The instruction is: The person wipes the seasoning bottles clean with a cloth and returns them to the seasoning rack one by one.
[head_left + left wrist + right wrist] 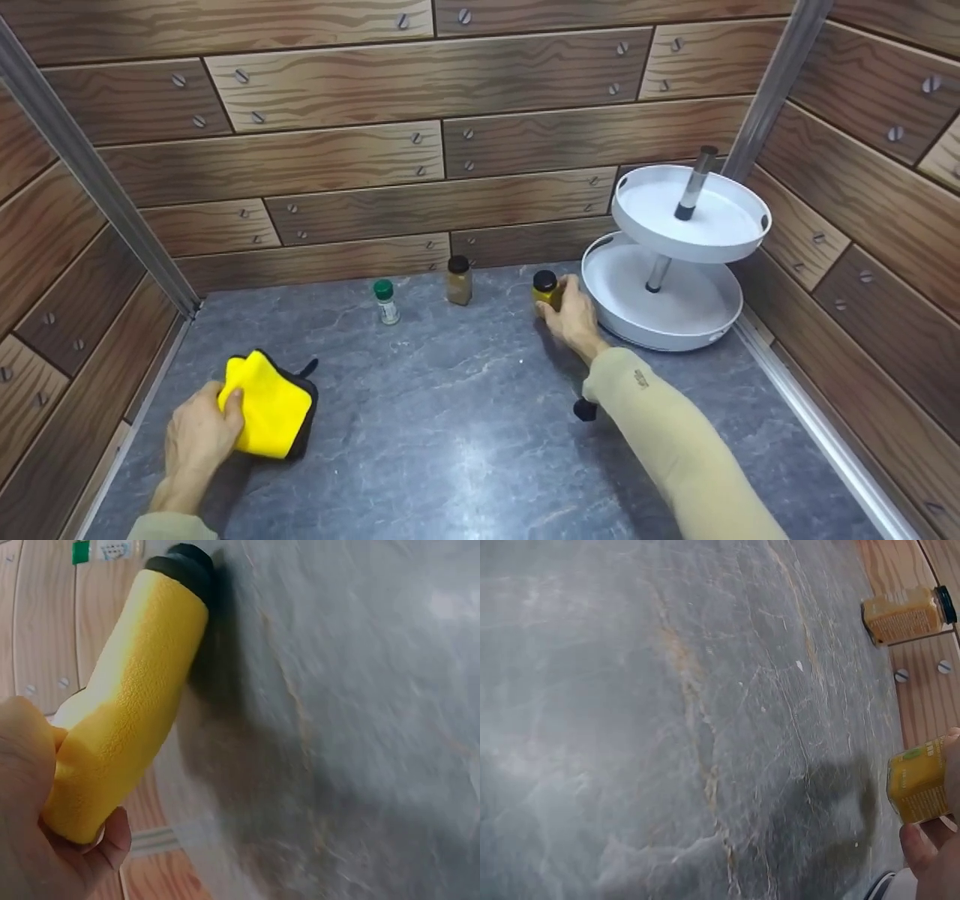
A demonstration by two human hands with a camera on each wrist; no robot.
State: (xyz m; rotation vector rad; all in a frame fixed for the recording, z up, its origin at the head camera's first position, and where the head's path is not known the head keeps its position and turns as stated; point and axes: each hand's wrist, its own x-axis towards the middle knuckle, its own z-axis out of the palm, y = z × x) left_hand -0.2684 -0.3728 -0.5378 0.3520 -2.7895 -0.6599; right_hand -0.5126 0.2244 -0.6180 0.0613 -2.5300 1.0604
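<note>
My left hand (199,431) grips a folded yellow cloth (266,409) with black edging, thumb on top, at the left of the table. The left wrist view shows the cloth (135,690) bulging out from between thumb and fingers, its dark end away from the hand. At the back right, my right hand (576,319) holds a spice jar (545,285) with yellow contents and a black lid. Fingers hide part of that jar; its yellow label (919,780) shows in the right wrist view.
A brown spice jar (459,283) with a dark lid and a green-capped shaker (387,304) stand near the back wall. Right of my right hand is a white two-tier round stand (675,337). Wood-patterned walls (360,165) enclose the grey marbled table (420,420).
</note>
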